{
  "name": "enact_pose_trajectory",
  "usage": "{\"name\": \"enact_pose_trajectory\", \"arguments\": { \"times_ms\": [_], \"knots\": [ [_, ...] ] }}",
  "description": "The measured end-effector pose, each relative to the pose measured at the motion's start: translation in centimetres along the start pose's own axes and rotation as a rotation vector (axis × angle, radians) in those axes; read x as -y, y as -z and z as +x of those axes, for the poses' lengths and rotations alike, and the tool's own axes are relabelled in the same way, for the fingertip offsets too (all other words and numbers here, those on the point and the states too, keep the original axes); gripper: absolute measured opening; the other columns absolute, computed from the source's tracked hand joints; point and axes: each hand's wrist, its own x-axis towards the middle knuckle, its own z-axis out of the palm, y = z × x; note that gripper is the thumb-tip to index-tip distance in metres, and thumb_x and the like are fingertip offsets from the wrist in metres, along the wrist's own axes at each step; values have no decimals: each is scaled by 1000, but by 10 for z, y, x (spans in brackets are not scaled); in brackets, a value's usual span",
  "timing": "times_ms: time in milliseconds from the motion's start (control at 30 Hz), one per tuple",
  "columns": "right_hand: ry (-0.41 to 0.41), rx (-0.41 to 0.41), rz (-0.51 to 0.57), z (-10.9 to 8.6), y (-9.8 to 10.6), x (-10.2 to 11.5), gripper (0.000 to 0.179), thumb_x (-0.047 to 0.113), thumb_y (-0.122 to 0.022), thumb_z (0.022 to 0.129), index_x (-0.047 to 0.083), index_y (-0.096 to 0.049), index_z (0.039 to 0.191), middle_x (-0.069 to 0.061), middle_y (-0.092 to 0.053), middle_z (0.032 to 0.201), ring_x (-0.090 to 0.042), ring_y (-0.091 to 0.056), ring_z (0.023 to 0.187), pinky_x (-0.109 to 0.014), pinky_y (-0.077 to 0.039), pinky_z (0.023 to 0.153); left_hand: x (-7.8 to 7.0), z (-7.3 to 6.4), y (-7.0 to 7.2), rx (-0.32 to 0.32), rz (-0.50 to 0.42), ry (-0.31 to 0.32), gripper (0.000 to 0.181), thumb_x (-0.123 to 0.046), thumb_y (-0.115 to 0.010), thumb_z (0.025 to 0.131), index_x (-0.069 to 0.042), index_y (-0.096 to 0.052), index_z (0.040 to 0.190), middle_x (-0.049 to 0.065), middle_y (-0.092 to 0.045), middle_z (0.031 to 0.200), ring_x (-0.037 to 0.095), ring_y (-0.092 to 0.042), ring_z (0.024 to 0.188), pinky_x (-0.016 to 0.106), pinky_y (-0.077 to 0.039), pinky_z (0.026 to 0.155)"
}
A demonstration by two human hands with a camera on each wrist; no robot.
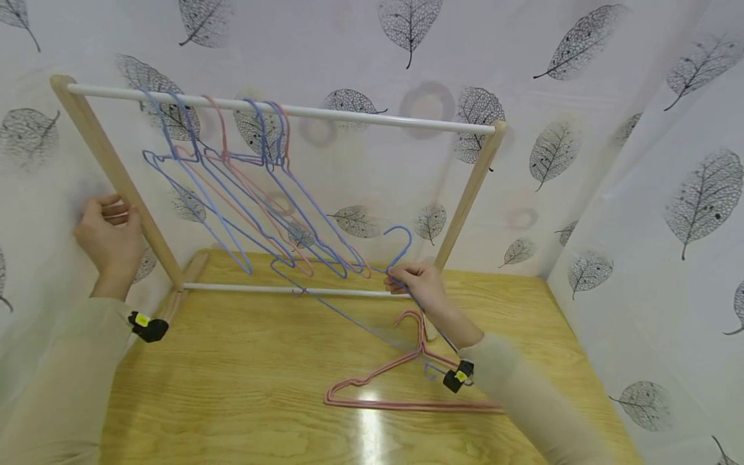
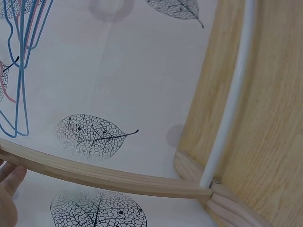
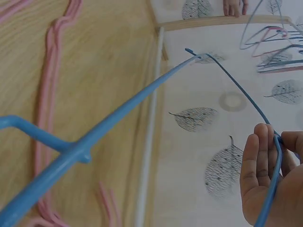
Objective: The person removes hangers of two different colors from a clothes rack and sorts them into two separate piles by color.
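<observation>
My right hand (image 1: 421,284) pinches a blue hanger (image 3: 128,106) just below its hook, between thumb and fingers. The hanger's hook points up and its bottom bar slopes down to the right over the table. At the left side, my left hand (image 1: 110,239) grips the wooden post (image 1: 110,152) of a small clothes rack, its fingers partly hidden by the post. From the rack's white top rail (image 1: 372,117) hang several blue and pink hangers (image 1: 223,139), bunched towards the left. Pink hangers (image 1: 418,405) lie stacked on the table below my right hand.
The rack's lower white rail (image 1: 279,289) runs just above the wood-grain table (image 1: 232,374). Its right wooden post (image 1: 471,187) stands behind my right hand. White sheeting with leaf prints (image 1: 657,213) closes off the back and sides.
</observation>
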Motion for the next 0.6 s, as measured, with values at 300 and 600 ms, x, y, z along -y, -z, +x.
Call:
{"name": "enact_pose_trajectory", "arguments": {
  "times_ms": [300,600],
  "knots": [
    [-73,86,27,4,-34,-35,35,11,-63,105,-20,-68,119,2,-80,84,-7,-77,75,-24,-67,76,2,2,-2,6,2,9,32,-22,-65,99,-10,-70,128,-36,-45,84,-23,-48,76,2,-45,73],
    [-92,159,98,5,-82,-56,33,7,-62,103,-22,-67,117,7,-77,77,-5,-76,70,-22,-66,70,3,1,0,2,2,3,31,-22,-66,98,-12,-70,127,-36,-45,83,-23,-47,75,2,-42,72]
  ]
}}
